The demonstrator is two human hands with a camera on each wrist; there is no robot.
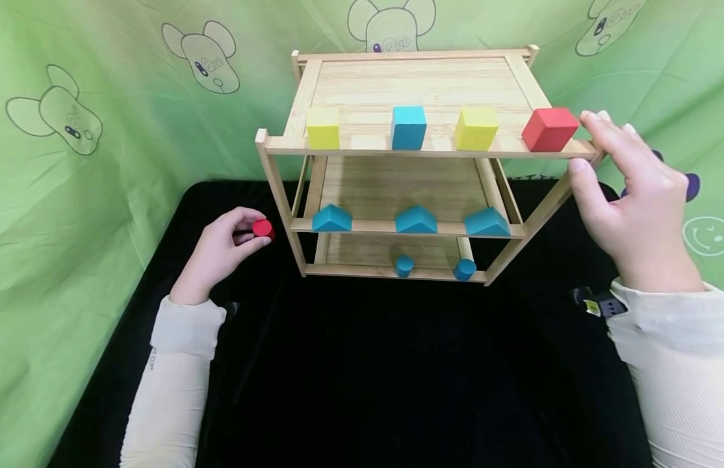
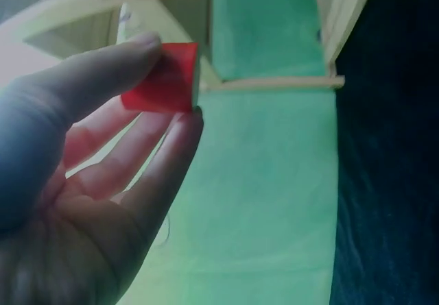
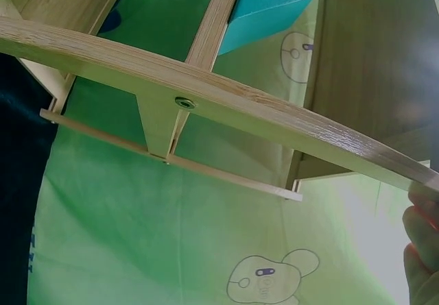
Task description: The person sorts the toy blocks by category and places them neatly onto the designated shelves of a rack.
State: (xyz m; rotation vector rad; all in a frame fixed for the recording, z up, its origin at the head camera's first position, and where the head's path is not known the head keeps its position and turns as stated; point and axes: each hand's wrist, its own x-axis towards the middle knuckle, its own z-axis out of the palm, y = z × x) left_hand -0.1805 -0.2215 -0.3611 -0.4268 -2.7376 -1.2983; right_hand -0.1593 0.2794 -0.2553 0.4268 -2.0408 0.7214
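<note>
My left hand (image 1: 221, 250) pinches a small red cylinder (image 1: 263, 228) between thumb and fingers, left of the wooden shelf rack (image 1: 405, 81). The left wrist view shows the red cylinder (image 2: 168, 79) close up at the fingertips. At the rack's top right corner my right hand (image 1: 643, 195) grips the frame, its thumb by the post and its fingers beyond. Beside those fingers sits a red cube (image 1: 550, 129). Only a few fingers (image 3: 423, 229) of that hand appear in the right wrist view, at the end of a wooden post (image 3: 240, 103).
Along the top shelf stand yellow cubes (image 1: 323, 128) (image 1: 476, 128) and a blue cube (image 1: 408, 128). The middle shelf bears blue triangular blocks (image 1: 416, 220); the bottom one has blue cylinders (image 1: 404, 266) (image 1: 464, 270). Black cloth (image 1: 397, 364) lies beneath; a green curtain (image 1: 134, 143) hangs behind.
</note>
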